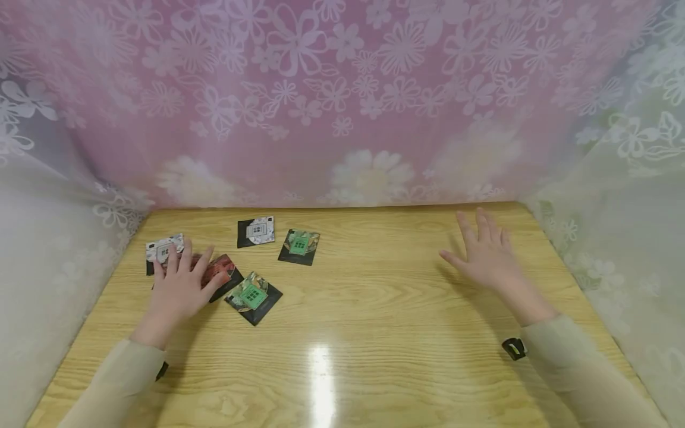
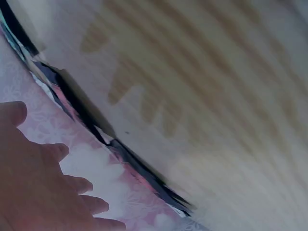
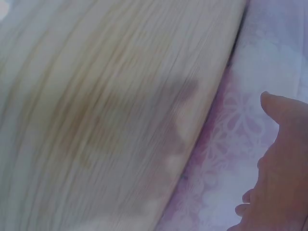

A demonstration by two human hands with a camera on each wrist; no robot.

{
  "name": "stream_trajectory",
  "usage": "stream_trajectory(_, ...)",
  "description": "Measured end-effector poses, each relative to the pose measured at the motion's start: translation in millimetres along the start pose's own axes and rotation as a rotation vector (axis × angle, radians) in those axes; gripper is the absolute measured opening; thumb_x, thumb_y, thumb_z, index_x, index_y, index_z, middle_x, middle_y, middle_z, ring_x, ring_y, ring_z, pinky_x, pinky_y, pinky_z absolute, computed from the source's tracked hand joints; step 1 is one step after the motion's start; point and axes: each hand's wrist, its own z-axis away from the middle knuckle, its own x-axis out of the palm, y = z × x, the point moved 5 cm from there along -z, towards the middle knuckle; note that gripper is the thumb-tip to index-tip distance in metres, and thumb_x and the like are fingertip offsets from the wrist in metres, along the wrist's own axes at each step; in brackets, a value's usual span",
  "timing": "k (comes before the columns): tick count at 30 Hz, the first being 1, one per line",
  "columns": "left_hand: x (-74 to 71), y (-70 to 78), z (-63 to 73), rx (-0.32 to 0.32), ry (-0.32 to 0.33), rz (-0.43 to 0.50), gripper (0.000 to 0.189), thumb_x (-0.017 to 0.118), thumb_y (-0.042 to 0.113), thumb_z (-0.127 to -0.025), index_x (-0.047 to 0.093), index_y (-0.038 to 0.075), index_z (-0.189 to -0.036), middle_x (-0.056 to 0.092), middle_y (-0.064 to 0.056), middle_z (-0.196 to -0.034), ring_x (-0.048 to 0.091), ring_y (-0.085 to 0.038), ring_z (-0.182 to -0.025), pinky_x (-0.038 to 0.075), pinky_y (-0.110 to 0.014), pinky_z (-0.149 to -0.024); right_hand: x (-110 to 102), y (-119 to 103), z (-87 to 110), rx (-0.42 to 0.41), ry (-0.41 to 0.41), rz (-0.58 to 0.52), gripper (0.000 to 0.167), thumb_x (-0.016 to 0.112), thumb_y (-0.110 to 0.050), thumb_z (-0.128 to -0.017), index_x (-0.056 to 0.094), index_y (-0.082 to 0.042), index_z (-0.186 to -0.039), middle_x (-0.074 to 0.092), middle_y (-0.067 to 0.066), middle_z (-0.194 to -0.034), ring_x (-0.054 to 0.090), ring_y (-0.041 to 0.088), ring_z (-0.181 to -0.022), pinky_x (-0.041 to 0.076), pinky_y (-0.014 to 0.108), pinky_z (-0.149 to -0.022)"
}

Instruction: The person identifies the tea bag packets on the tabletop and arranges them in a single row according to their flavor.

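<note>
Currently, the left hand [image 1: 179, 291] is hovering over the left part of the table [image 1: 374, 309], fingers spreading and nearly straight, gripping nothing. A red packet [image 1: 225, 266] is lying below it, partly hidden by the thumb side; whether a second red one is lying under the fingers, I cannot tell. In the left wrist view a spread-finger shadow [image 2: 149, 106] is falling on the wood, so the hand is probably hanging clear of the packets, not pressing them.

Fingertips are partly covering a white packet [image 1: 155, 249] at far left, as the head camera is seeing it. Another white packet [image 1: 257, 232] is resting farther back, rightward. A lower green packet [image 1: 254, 295] is lying cornerwise beside the red, perhaps overlapping; an upper green packet [image 1: 299, 245] is lying behind it, apart.

All are showing printed faces upward; being thin, they are probably lying flat for want of any prop. Differing angles are suggesting loose laying-out, not lining up.

Well apart, the right hand [image 1: 487, 255] is hanging over the right side, fingers extending, thumb standing out, holding nothing.
</note>
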Motion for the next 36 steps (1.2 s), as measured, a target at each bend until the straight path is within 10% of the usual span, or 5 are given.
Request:
stream_trajectory(15,12.9,-48.8,0.1,0.090,-0.025,0.000,0.068,0.033,0.044,-0.116,0.023,0.002,-0.168,0.006,-0.037,-0.172,0.000,-0.062,-0.158,0.006,-0.086,-0.121,15,-73,-25.5,-0.175,0.018,-0.001,0.096,0.059,-0.050,-0.107,0.000,-0.012,-0.173,-0.004,0.030,-0.176,0.000,0.050,-0.164,0.005,0.071,-0.133)
stream_trajectory(36,23.6,-54.7,-0.6,0.201,-0.118,0.017,0.066,0.031,0.031,-0.118,0.013,-0.007,-0.168,0.007,-0.037,-0.172,0.007,-0.055,-0.161,0.018,-0.073,-0.128,44,-186,-56.7,-0.451,0.030,0.067,0.089,0.060,-0.048,-0.106,0.016,-0.009,-0.172,0.008,0.022,-0.179,0.012,0.039,-0.167,0.018,0.056,-0.137)
